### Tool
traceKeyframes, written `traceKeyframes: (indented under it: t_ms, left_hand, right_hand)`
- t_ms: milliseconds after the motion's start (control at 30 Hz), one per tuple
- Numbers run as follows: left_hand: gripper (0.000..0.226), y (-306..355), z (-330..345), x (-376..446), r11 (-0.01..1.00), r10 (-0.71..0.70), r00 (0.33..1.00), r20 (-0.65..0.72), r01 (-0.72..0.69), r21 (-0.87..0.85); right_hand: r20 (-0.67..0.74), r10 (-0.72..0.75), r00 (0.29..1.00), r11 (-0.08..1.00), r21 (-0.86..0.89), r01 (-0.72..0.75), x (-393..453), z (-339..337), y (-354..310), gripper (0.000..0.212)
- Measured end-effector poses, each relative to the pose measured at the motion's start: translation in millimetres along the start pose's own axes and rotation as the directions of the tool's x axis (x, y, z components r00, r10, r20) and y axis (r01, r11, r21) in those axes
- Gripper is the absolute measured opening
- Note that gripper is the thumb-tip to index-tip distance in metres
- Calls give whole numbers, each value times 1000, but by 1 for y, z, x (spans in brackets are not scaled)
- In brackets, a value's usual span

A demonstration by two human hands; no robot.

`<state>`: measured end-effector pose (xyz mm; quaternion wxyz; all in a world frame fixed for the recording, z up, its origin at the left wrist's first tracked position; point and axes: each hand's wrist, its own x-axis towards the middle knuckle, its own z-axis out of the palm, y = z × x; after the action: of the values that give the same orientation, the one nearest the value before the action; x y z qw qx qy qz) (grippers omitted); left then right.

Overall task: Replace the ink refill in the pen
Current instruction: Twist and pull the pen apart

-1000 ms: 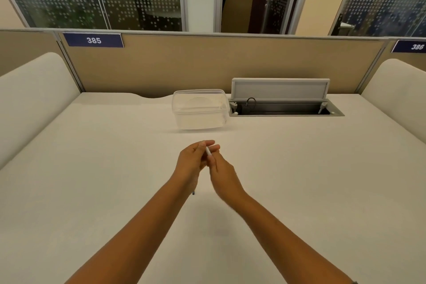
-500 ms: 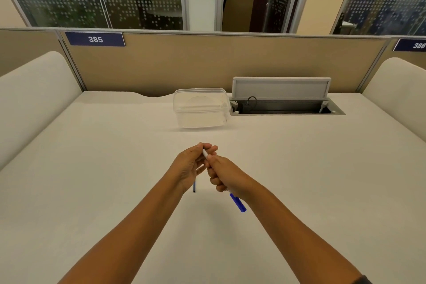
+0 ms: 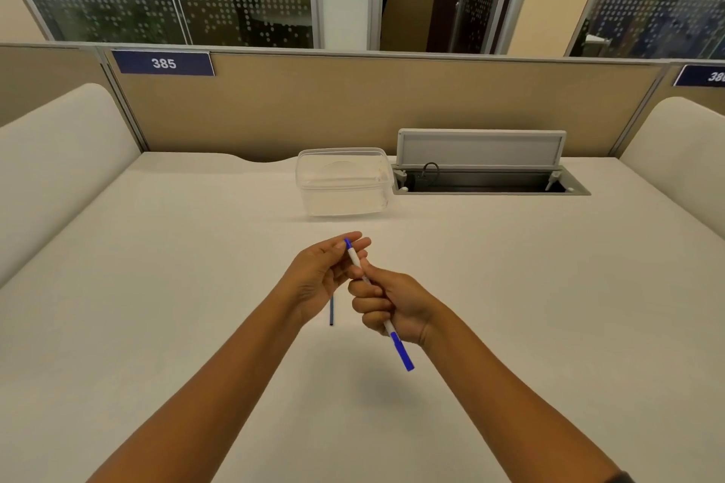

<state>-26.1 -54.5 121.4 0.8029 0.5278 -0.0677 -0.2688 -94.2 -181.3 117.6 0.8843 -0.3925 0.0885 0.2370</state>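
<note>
A white pen (image 3: 355, 257) with a blue cap at its near end and a blue tip at its far end is held above the middle of the white desk (image 3: 157, 286). My right hand (image 3: 392, 304) is closed in a fist around the pen's middle. My left hand (image 3: 321, 274) pinches the pen's far blue tip between thumb and fingers. A thin dark blue refill (image 3: 332, 312) sticks out downward from under my left hand; I cannot tell how it is held.
A clear lidded plastic box (image 3: 343, 180) stands at the back of the desk. To its right is an open cable hatch (image 3: 482, 184) with its flap up. Padded side panels flank the desk, and a beige partition closes the back.
My right hand slid back along the pen into a fist, exposing the white barrel and blue cap. The blue far tip now shows between my left fingers.
</note>
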Motion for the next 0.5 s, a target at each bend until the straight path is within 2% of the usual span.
traceKeyframes:
  t_ms: [100,200,300,333,400,500]
  left_hand:
    - [18,1,-1,0,999,12,1000,-14,-11,50]
    - [13,-2,-2,2,997,39,998,-49,-35,73]
    - [10,-6,-2,3,995,61,995,-85,-54,83]
    - [10,-7,-1,4,994,69,992,-102,-60,88]
    - [9,-9,0,3,993,88,986,-139,-75,95]
    - [9,-9,-4,3,994,94,973,-210,-81,68]
  right_hand:
    - [55,-10,998,1000,-6,10,0,-1,2,37]
    - [-37,-53,998,985,-166,46,2,-4,3,35]
    - [-161,-172,972,912,-398,95,6,-5,7,32]
    - [-196,-236,952,857,-504,109,7,-5,8,30]
    - [-232,-374,898,680,-727,95,7,-6,7,25]
    - [-198,-519,831,412,-910,41,3,-14,1,21]
